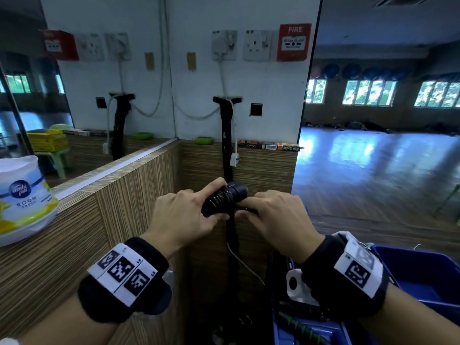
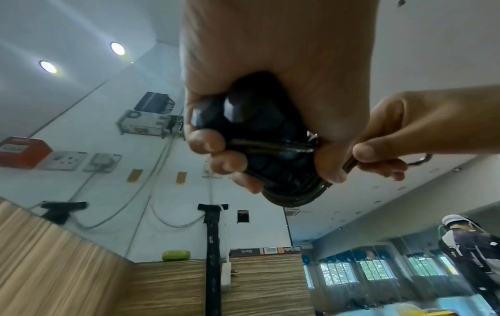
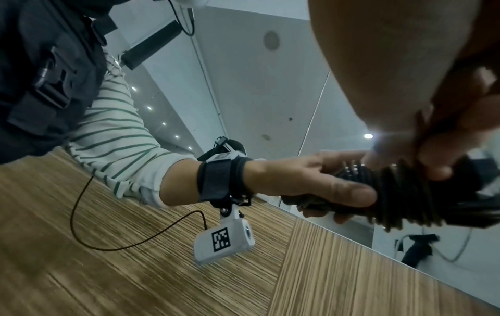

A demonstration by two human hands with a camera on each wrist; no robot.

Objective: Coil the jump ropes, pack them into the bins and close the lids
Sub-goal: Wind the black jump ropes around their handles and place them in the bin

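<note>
Jump rope bundle: black handles, thin dark cord wound in tight ridged turns around them; held in the air before the wood-grain counter wall. Left hand wraps its fingers around the handles. Right hand pinches the cord end against the bundle. Blue plastic bin: low at right. Air freshener: white tub, labelled "ambi pur ROOM", on the counter's left edge. Red wall box: "FIRE".

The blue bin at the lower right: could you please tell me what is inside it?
The blue bin shows only bare blue floor; the right wrist covers its near corner.
</note>
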